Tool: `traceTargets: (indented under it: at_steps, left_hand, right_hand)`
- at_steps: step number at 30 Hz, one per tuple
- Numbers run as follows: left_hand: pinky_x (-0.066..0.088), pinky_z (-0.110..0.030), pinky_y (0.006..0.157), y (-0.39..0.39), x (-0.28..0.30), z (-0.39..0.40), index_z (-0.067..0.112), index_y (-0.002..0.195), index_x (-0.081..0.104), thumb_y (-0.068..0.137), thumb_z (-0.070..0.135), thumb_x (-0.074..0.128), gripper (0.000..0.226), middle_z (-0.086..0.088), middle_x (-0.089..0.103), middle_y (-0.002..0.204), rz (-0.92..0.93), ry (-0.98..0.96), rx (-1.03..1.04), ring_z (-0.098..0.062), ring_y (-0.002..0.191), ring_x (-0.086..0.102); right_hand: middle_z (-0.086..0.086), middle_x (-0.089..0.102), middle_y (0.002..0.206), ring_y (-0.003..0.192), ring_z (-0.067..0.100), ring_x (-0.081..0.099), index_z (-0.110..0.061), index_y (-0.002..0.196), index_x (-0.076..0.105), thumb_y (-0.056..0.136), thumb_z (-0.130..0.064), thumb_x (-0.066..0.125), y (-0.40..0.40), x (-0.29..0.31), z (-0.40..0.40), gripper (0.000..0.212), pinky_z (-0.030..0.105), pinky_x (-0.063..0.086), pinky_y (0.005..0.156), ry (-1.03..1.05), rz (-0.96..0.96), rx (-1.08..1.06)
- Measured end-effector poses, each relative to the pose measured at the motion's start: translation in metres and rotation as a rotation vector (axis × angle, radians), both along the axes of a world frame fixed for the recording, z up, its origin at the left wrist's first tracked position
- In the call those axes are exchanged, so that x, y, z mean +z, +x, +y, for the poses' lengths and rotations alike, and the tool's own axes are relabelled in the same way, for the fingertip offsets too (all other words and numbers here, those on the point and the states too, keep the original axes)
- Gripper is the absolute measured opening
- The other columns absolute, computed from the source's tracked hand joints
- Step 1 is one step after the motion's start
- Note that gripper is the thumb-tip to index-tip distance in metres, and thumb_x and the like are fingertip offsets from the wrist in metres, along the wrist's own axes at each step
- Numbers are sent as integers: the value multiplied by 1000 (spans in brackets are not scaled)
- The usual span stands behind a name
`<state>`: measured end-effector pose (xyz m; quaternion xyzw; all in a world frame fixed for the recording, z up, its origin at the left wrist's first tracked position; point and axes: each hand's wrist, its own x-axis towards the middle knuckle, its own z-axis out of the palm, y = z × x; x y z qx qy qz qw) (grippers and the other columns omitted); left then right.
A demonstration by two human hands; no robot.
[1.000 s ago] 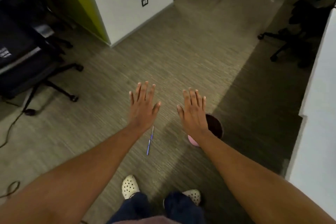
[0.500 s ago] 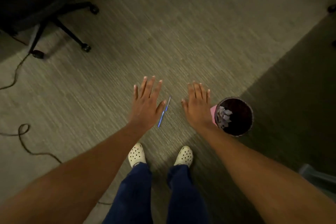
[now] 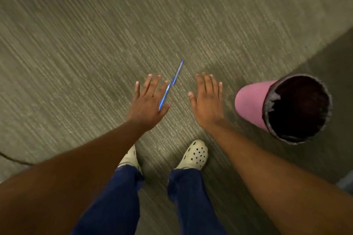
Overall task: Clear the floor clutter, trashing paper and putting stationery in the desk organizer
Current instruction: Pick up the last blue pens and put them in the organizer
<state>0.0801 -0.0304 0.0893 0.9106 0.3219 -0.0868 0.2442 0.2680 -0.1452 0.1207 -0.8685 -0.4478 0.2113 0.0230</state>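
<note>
Pen on the carpet floor: a thin blue one, lying slantwise, its far tip pointing up and to the right. Its near part crosses in view over the left hand, running from beside the first finger down to the base of the thumb; whether the pen touches the skin there or only lies under the hand I cannot tell. The left fingers are straight and spread wide, palm down, holding nothing. The right hand is flat too, fingers straight and close together, thumb held out to the side, holding nothing. The far half of the pen shows between the two hands, nearer the left.

To the right of the right hand stands a pink bin with a dark liner and a dark inside; a bit of pale crumpled paper shows at its inner rim. Below the hands are two cream clogs with holes and dark blue trouser legs. A dark cable crosses the floor at the left edge.
</note>
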Motion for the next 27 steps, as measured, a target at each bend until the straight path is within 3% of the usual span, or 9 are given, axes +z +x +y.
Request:
traceTargets:
  at_steps: [5, 7, 11, 16, 18, 21, 24, 27]
  left_hand:
    - [9, -62, 128, 5, -89, -4, 23, 164, 20, 100, 60, 41, 76, -8, 18, 172, 39, -16, -33, -30, 162, 5]
    - [19, -61, 125, 6, -116, -5, 23, 160, 29, 96, 57, 50, 75, -9, 32, 165, 77, -3, -39, -34, 157, 19]
    - [41, -56, 104, 12, -158, -7, 26, 137, 50, 88, 39, 59, 52, -9, 57, 133, 245, -26, -81, -37, 126, 50]
    - [41, -59, 106, 13, -194, -8, 25, 147, 43, 98, 16, 56, 52, -17, 56, 134, 451, 96, -457, -40, 121, 56]
    - [43, -55, 104, 16, -199, -5, 23, 147, 45, 95, 13, 62, 56, -17, 58, 132, 428, 175, -572, -37, 118, 59]
    - [43, -54, 105, 19, -206, 2, 18, 140, 52, 88, 11, 72, 55, -14, 63, 129, 379, 230, -663, -32, 116, 61]
    - [43, -50, 101, 19, -208, 11, 20, 125, 65, 86, 13, 72, 41, -7, 62, 123, 316, 289, -733, -29, 115, 56]
    - [43, -43, 95, 17, -207, 23, 22, 111, 72, 87, 18, 70, 24, -3, 55, 116, 272, 303, -773, -26, 112, 50]
  right_hand:
    - [14, 30, 165, 157, 33, 21, -13, 157, 31, 106, -36, 46, -5, -98, -9, 58, 58, 12, 128, -6, 36, 44]
    - [14, 30, 165, 157, 34, 19, -13, 158, 30, 106, -35, 46, -5, -129, -10, 58, 58, 11, 128, -31, 43, 69]
    - [14, 28, 165, 157, 34, 17, -12, 158, 28, 107, -36, 44, -2, -173, -12, 59, 58, 12, 128, -60, 36, 100]
    - [14, 30, 164, 155, 35, 22, -12, 157, 31, 104, -29, 49, 1, -203, -14, 59, 57, 13, 128, -65, 21, 158]
    - [13, 34, 160, 151, 35, 27, -12, 155, 36, 100, -22, 55, 6, -210, -12, 59, 56, 18, 127, -74, 2, 198]
    - [13, 46, 143, 133, 32, 42, -9, 143, 48, 92, -12, 62, 16, -216, -1, 53, 48, 37, 116, -67, -6, 277]
    - [14, 51, 130, 121, 32, 48, -5, 130, 56, 90, -6, 63, 28, -218, 17, 41, 46, 46, 107, -96, -19, 384]
    - [17, 49, 132, 120, 36, 48, -4, 131, 54, 86, 4, 62, 38, -220, 44, 47, 47, 49, 97, -134, 12, 467]
